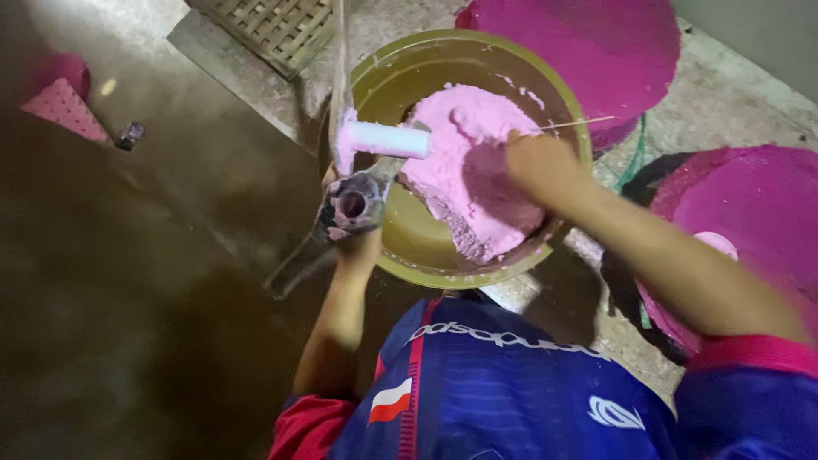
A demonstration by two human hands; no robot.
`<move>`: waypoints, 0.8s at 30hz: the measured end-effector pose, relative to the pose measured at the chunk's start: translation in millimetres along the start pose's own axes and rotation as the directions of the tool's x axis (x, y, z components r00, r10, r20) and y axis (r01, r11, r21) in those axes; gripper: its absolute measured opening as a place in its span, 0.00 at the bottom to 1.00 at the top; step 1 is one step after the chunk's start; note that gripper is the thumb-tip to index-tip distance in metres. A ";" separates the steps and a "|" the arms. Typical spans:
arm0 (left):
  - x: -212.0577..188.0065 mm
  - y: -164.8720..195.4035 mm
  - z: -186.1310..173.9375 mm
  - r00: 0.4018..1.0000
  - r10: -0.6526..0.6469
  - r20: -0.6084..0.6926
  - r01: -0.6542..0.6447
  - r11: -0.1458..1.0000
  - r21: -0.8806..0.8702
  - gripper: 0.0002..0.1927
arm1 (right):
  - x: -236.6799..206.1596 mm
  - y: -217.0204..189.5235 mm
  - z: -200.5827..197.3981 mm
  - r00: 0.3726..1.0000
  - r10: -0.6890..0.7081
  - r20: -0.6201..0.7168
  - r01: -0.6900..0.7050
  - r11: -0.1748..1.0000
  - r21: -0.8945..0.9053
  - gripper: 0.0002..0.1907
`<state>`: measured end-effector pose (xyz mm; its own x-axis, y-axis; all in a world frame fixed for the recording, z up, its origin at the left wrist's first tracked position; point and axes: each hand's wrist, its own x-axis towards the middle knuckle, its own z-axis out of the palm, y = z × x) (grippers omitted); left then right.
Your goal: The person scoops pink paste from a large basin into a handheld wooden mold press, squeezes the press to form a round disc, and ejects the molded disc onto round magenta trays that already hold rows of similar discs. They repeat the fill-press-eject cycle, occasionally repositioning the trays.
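- Presently, all positions are noted against one landmark, the olive-green basin (pixel 558 102), and entries run left to right.
- Far left of the basin: a small pink patterned object (pixel 61 106) and a small dark item (pixel 130 134) are seen on the wet concrete floor (pixel 153 281). A slatted grate (pixel 268 25) lies beyond the basin's upper-left rim.
- At the basin's left rim: the left hand (pixel 356 243) is closed around a metal tool (pixel 351 204), paste-smeared, with a hollow end turned toward the camera. A white cylindrical piece (pixel 388 139) projects from it over the rim. A thin stream of water (pixel 340 51) drops here.
- Inside the basin: a mound of pink paste (pixel 464 162) is piled toward the right side, its near face cut steep. It is judged soft, wet, heavy for its bulk, and slippery; it would likely slump or tear if pinched, so a scoop from beneath with cupped fingers looks the surest hold.
- At the mound's upper right: the right hand (pixel 537 166) is pressed on the paste. Motion blur hides the fingers, so it cannot be told whether they are spread or curled.
- Right of the basin: pink-coated round shapes (pixel 750 200) are seen, one behind and one beside.
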<state>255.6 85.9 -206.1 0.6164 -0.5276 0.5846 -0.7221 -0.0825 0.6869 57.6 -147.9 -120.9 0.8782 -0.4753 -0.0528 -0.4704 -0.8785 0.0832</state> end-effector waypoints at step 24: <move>17.3 32.0 -15.5 0.991 -0.135 0.002 0.135 0.990 -0.030 0.22 | 16.0 -20.3 -10.3 0.805 -0.462 0.374 0.474 0.878 0.064 0.23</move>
<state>248.0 87.3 -167.3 0.7076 -0.5133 0.4857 -0.6226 -0.1278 0.7720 82.1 -137.2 -113.2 0.8917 0.0052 -0.4527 -0.0023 -0.9999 -0.0160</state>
